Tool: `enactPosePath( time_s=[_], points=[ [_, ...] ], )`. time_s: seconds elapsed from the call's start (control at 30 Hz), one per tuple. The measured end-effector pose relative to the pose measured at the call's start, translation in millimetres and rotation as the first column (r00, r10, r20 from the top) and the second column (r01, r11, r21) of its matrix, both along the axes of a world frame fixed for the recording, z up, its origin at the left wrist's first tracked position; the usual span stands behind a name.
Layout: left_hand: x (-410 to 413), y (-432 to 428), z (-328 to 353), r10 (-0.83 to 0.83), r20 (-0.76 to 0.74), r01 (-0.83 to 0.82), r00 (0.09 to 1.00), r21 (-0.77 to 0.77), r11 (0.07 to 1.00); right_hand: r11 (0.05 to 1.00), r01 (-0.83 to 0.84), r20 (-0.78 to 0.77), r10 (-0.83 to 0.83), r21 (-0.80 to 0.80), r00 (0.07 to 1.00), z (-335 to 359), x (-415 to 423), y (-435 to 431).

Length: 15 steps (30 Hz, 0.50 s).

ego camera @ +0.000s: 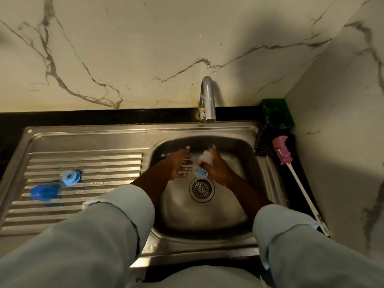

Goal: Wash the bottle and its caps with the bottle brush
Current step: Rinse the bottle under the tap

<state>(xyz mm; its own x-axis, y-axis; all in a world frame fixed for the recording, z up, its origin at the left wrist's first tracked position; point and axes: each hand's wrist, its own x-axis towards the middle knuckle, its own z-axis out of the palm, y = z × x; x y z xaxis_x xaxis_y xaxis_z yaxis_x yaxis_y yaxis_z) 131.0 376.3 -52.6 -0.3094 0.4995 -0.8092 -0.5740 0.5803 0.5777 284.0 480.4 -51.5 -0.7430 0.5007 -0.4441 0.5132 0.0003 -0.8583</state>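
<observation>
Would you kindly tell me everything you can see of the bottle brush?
The bottle brush lies untouched on the dark counter right of the sink, beside the marble wall. It has a pink, sponge-like head at the far end and a long, thin white handle running toward the person. Neither hand touches it.

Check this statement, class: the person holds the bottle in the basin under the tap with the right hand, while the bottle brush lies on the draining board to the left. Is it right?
One detail is wrong. In the head view the bottle brush lies on the dark counter to the right of the sink, not on the draining board. The rest stands: the right hand holds the bottle in the basin under the tap.
</observation>
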Motion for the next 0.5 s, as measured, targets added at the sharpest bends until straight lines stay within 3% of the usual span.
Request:
enactPosePath(
  time_s=[0.07, 0.1, 0.17, 0.23, 0.4, 0.5],
  points=[
    [0.1, 0.2, 2.0, -0.048, -0.029, 0.048, 0.998, -0.012, 0.999, 0.976, 0.045, 0.275, 0.017, -0.215, 0.961, 7.2, 1.6, -2.0],
    [0.1, 1.3, 2.1, -0.065, -0.048, 0.064, 0.997, -0.024, 0.998, 0.951, 0.088, 0.327, 0.015, -0.298, 0.945, 6.7, 3.0, -3.7],
    [2.4, 4.9, 2.7, -0.116, -0.099, 0.112, 0.988, -0.047, 0.993, 0.838, 0.245, 0.28, -0.116, -0.488, 0.953, 3.6, 9.0, -4.4],
    [5.3, 4.4, 2.2, -0.199, -0.167, 0.185, 0.966, -0.097, 0.978, 0.668, 0.375, 0.271, -0.259, -0.643, 0.927, -1.8, 12.7, -2.5],
    [14.6, 1.4, -2.1, -0.316, -0.163, 0.289, 0.935, -0.167, 0.943, 0.408, 0.49, 0.384, -0.316, -0.77, 0.868, -12.8, 21.0, 16.4],
    [15.4, -0.8, -2.3, -0.317, -0.163, 0.29, 0.934, -0.17, 0.942, 0.337, 0.512, 0.406, -0.339, -0.79, 0.849, -8.2, 19.7, 18.8]
  ],
)
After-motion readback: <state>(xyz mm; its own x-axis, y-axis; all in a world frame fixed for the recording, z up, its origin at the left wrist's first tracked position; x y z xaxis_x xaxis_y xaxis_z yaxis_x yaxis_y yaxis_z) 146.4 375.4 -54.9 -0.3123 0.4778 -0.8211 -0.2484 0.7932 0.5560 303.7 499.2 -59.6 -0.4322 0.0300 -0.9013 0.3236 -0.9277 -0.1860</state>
